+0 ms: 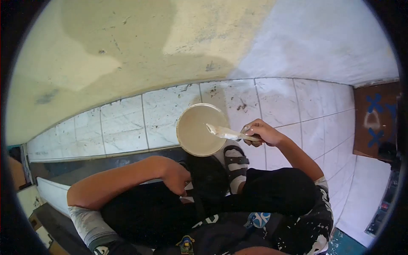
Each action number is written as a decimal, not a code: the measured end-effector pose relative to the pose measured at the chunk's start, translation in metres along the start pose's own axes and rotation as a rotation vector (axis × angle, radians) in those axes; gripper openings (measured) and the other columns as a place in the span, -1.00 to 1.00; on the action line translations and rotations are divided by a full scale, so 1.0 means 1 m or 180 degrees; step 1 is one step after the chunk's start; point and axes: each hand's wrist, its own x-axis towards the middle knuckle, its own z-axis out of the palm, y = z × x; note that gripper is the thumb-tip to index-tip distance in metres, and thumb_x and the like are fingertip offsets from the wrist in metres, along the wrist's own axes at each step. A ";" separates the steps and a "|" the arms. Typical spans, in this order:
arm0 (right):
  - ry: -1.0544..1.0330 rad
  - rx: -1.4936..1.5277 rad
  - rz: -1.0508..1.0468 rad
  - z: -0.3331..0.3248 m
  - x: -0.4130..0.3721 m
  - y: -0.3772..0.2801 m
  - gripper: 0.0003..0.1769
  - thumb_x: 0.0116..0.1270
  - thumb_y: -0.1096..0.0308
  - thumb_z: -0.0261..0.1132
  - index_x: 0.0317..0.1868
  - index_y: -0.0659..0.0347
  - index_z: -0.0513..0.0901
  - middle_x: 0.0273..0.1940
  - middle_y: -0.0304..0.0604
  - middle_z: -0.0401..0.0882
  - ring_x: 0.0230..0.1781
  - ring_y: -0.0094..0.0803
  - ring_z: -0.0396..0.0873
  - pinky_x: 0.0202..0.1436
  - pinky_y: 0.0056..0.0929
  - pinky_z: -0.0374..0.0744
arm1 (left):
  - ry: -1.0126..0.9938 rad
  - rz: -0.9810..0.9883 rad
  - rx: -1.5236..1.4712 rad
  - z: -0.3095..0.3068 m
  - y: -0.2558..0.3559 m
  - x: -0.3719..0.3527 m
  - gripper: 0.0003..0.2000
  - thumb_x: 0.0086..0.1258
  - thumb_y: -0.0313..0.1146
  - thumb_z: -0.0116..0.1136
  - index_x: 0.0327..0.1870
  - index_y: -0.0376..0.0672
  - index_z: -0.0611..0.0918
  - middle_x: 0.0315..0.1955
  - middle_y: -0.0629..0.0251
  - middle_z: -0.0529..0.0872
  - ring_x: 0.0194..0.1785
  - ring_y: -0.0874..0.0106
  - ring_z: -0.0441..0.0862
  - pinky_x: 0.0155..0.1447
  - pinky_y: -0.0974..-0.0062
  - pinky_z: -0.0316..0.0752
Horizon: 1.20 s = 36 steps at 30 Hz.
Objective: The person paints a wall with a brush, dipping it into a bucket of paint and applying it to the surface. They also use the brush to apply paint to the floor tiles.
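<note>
My right hand is closed around the handle of a paintbrush. White paint coats the brush, and its tip points left over the mouth of a round bucket. Pale liquid, apparently paint, covers the inside of the bucket, which stands on the tiles in front of my feet. My left hand hangs by my left knee, below the bucket and apart from it. Its fingers curl downward and inward, and whatever may be in them is hidden.
Ahead rises a wall, yellowish on the left and white on the right. Dark specks dot the white floor tiles. A brown panel with blue crosses stands at the right. My sandalled foot is close to the bucket.
</note>
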 end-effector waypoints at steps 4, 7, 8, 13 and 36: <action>-0.0050 0.0988 0.0021 0.003 0.017 0.033 -0.70 0.29 0.36 0.13 -0.21 0.49 0.63 -0.54 0.00 0.57 -0.80 -0.56 0.23 -0.74 -0.51 0.18 | 0.0009 -0.0123 -0.0148 0.006 -0.007 0.004 -0.50 0.41 -0.09 0.15 0.16 -0.36 0.58 -0.05 -0.19 0.71 0.02 -0.02 0.66 0.11 0.10 0.52; -0.0475 0.1474 0.0073 -0.001 0.024 0.044 -0.66 0.33 0.34 0.08 -0.10 0.47 0.61 -0.54 -0.08 0.57 -0.77 -0.57 0.30 -0.73 -0.54 0.25 | -0.0023 -0.0245 -0.0258 0.007 -0.007 0.004 -0.52 0.40 -0.10 0.16 0.14 -0.34 0.59 -0.12 -0.13 0.73 -0.04 0.00 0.67 0.05 0.12 0.52; -0.0474 0.1500 0.0055 0.000 0.026 0.046 -0.66 0.33 0.34 0.08 -0.10 0.47 0.61 -0.54 -0.08 0.57 -0.77 -0.57 0.30 -0.73 -0.54 0.25 | -0.0027 -0.0241 -0.0300 0.009 -0.008 0.006 -0.53 0.40 -0.11 0.17 0.14 -0.33 0.59 -0.16 -0.11 0.73 -0.08 0.02 0.66 0.02 0.13 0.52; -0.0523 0.1907 -0.0747 -0.007 0.036 0.048 -0.68 0.38 0.31 0.14 -0.05 0.42 0.58 -0.48 -0.11 0.57 -0.72 -0.56 0.35 -0.67 -0.52 0.32 | 0.0203 -0.0006 -0.0594 0.032 -0.024 0.016 -0.63 0.43 -0.16 0.16 -0.03 -0.35 0.60 -0.26 -0.11 0.73 -0.22 0.14 0.63 -0.07 0.17 0.50; 0.2656 0.1110 -0.0613 -0.047 0.197 0.096 -0.83 0.45 0.31 0.11 -0.17 0.25 0.36 -0.47 -0.22 0.42 -0.63 -0.49 0.40 -0.67 -0.43 0.36 | 0.0329 -0.0161 -0.0728 0.038 -0.021 0.001 -0.75 0.40 -0.25 0.15 -0.20 -0.32 0.58 -0.37 0.04 0.69 -0.26 0.20 0.64 -0.15 0.22 0.49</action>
